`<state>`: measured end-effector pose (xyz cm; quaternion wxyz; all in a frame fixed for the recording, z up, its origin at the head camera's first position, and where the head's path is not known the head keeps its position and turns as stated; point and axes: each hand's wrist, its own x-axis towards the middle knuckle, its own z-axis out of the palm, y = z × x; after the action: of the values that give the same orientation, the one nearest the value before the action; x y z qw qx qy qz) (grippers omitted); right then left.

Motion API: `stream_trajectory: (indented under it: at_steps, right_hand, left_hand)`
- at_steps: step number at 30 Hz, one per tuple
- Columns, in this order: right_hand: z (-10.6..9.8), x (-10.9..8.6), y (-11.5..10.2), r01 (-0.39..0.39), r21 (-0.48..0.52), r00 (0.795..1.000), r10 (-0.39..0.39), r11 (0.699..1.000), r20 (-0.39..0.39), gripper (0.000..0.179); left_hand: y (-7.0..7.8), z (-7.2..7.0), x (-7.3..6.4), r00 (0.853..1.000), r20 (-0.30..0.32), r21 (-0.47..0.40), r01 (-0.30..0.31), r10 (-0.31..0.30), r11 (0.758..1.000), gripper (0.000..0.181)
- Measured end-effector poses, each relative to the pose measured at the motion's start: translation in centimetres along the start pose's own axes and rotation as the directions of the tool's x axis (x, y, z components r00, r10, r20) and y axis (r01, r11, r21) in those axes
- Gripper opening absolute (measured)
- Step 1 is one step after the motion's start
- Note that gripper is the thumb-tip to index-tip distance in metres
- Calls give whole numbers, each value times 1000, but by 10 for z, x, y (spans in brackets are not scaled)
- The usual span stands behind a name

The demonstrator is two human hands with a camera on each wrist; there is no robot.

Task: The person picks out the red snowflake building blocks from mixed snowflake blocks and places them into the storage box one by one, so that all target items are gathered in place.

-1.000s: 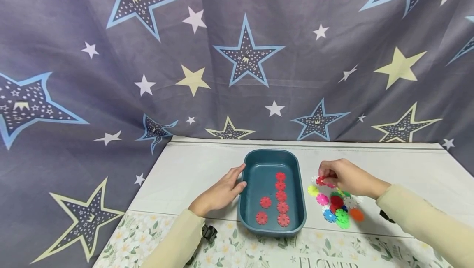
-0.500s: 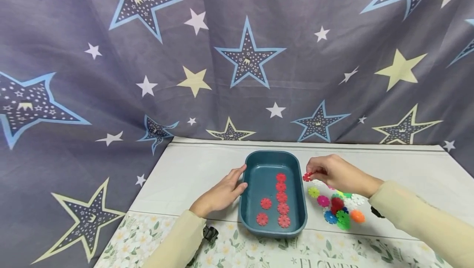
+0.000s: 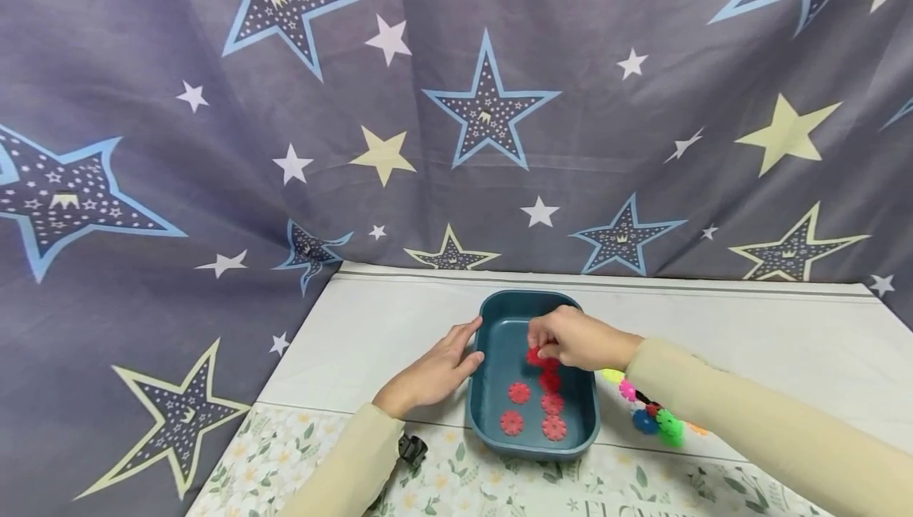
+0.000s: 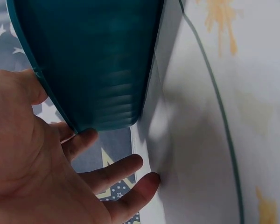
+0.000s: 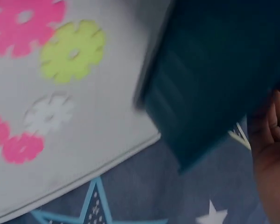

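A dark teal tray point(image 3: 502, 346) stands on the table with several red notched discs point(image 3: 552, 404) inside, in a column at the right and two point(image 3: 519, 392) at the left. My right hand point(image 3: 583, 339) reaches over the tray's right rim and pinches a red notched disc point(image 3: 535, 356) above the column's far end. The right wrist view shows only part of that hand point(image 5: 273, 149) by the tray; the disc is hidden there. At the tray's left rim rests my left hand point(image 3: 432, 374), its fingers spread and some fingertips touching the wall point(image 4: 93, 70) in the left wrist view.
Right of the tray lies a loose pile of notched discs: green point(image 3: 670, 426), blue point(image 3: 645, 421) and pink point(image 3: 627, 389), partly covered by the right sleeve. A yellow disc point(image 5: 73, 51) and a white disc point(image 5: 50, 114) lie apart. A starry curtain point(image 3: 456, 184) hangs behind the table.
My right hand has carried a red disc from the pile leftward, over the rim and into the tray area. The left hand has stayed at the tray's left side.
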<state>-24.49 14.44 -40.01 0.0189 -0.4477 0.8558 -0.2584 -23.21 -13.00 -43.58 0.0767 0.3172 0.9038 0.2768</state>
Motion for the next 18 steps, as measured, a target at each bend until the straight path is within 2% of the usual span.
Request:
stream_trajectory:
  at_steps: [7, 12, 18]
  right_hand:
    - [18, 19, 6, -36, 25, 992, 33, 999, 123, 19]
    - [22, 28, 4, -75, 28, 987, 70, 997, 148, 18]
    - [27, 35, 2, -136, -31, 974, 139, 990, 178, 19]
  left_hand:
    - [-1, 1, 1, 1000, 11, 5, 21, -21, 1000, 61]
    - [0, 0, 1, 999, 19, 4, 32, -32, 999, 62]
    - [1, -2, 1, 999, 27, -10, 31, -30, 999, 62]
